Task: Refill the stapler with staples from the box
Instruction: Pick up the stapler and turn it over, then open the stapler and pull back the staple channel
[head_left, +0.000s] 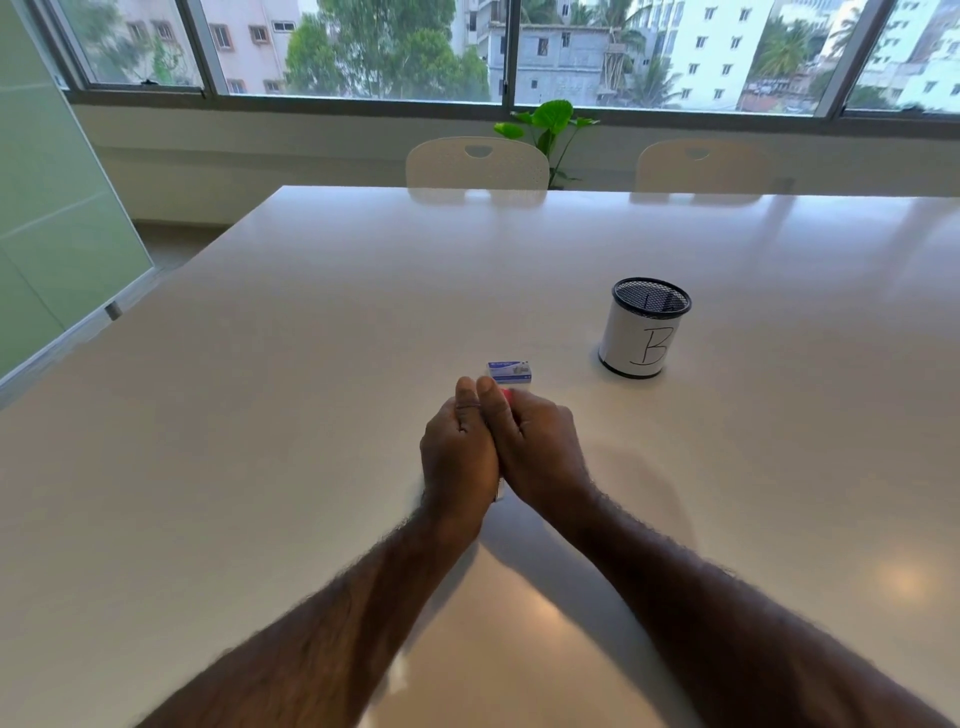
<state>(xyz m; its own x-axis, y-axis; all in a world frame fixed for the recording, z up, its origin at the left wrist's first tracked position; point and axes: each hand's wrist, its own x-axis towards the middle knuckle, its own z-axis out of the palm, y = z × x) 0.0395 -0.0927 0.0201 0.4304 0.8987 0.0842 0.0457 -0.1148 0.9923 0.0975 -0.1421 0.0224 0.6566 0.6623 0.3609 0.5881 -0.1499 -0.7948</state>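
head view: both hands clasp the stapler near the box.

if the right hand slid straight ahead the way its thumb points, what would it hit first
Probably the small blue and white staple box, lying on the table just beyond the thumbs. The right hand is closed with the left hand around a mostly hidden red item. The gap to the box is hard to judge.

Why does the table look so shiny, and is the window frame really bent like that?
Head view: daylight from the windows glares off the glossy white table, with a warm spot at; soft shadows lie beside both hands; the wide lens bows the window frame; the staple box print is too blurred to read.
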